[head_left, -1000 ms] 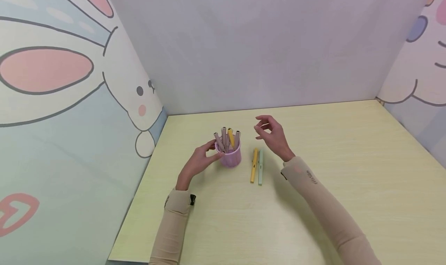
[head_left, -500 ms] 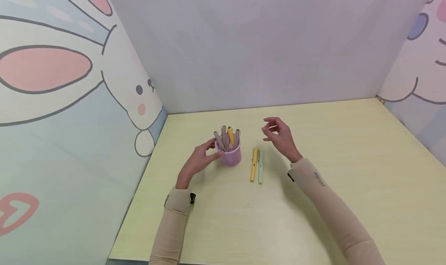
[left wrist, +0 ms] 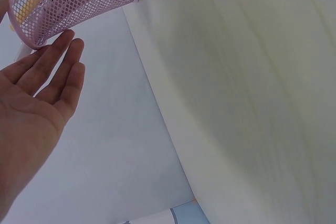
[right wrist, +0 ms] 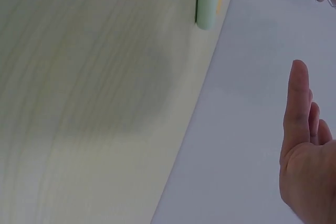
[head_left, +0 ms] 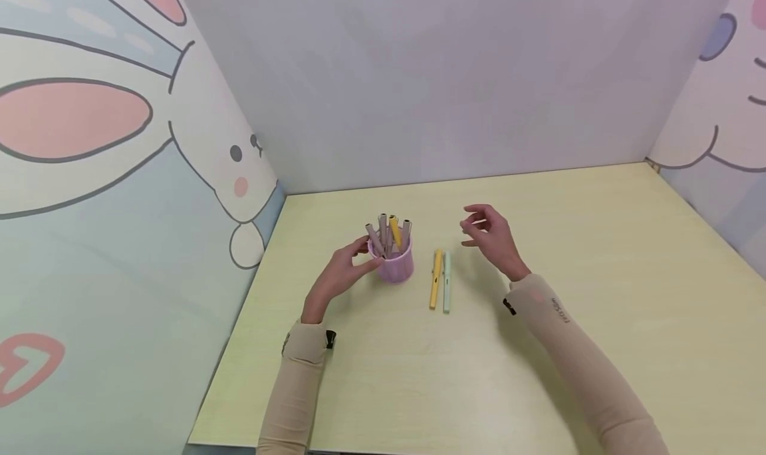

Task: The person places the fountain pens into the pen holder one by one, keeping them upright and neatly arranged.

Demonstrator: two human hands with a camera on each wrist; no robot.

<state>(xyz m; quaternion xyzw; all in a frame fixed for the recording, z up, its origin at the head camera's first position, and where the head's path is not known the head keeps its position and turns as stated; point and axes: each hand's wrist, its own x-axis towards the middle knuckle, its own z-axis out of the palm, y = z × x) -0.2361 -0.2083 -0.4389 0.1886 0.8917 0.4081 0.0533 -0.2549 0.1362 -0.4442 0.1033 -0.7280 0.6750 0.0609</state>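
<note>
A purple mesh pen holder (head_left: pixel 396 269) stands upright on the table, holding several grey pens (head_left: pixel 383 225) and one yellow pen (head_left: pixel 395 231). My left hand (head_left: pixel 339 273) grips its left side near the rim, thumb in front and fingers behind. In the left wrist view, fingertips (left wrist: pixel 65 36) meet the mesh while the other fingers extend loosely. To the right of the holder lie a yellow pen (head_left: pixel 435 279) and a mint-green pen (head_left: pixel 447 283), side by side. Beyond them my right hand (head_left: pixel 494 239) hovers over the table with relaxed fingers, holding nothing.
The pale wooden table (head_left: pixel 383 382) meets a plain grey wall (head_left: pixel 449 76) at the back. Rabbit-patterned panels (head_left: pixel 120 255) rise on the left, and a similar cartoon panel (head_left: pixel 712 129) stands on the right.
My right hand has drifted to the right, away from the two pens lying on the table. The left hand keeps its place on the pen holder. The head view has shifted slightly.
</note>
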